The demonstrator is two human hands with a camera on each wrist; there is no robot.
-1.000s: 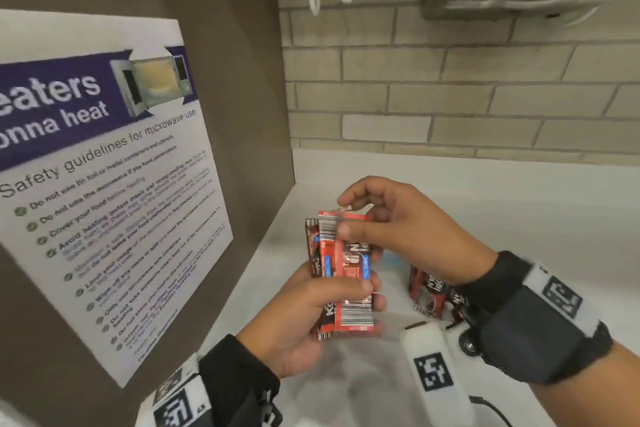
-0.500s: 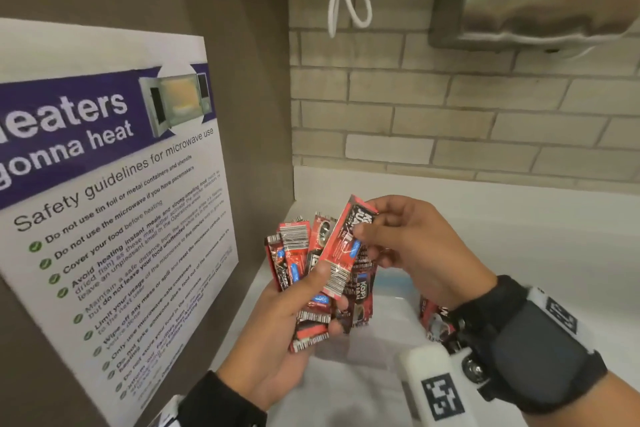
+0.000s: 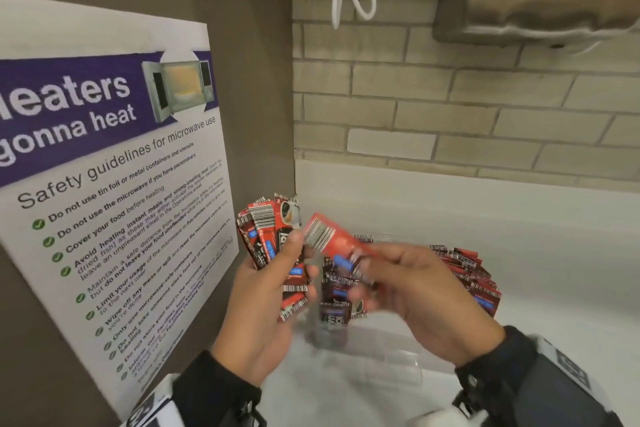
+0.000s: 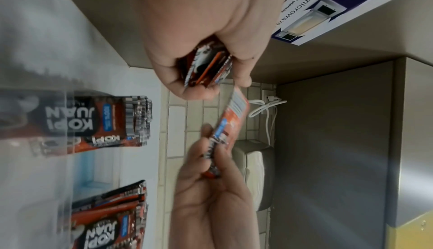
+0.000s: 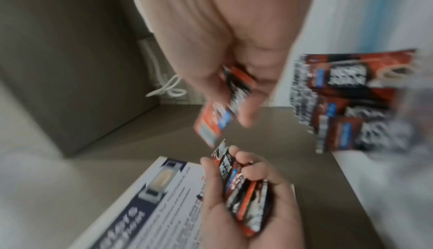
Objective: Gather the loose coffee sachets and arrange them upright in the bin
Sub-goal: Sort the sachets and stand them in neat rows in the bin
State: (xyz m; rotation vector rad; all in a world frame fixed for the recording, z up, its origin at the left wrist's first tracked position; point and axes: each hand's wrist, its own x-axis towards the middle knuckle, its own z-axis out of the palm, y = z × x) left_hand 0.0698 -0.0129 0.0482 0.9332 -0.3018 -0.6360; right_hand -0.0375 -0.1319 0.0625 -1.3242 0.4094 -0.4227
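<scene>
Left hand (image 3: pixel 258 291) at frame centre grips fanned bunch of sachets (image 3: pixel 273 236). Right hand (image 3: pixel 420 291) pinches single sachet (image 3: pixel 334 241), tilted, just beside bunch – apart. More sachets standing in clear bin (image 3: pixel 398 362) on white counter (image 3: pixel 519 253), lower right – blurry.

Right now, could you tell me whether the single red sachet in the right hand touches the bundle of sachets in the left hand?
Apart. The head view shows wall between the single red sachet and the bundle.
</scene>
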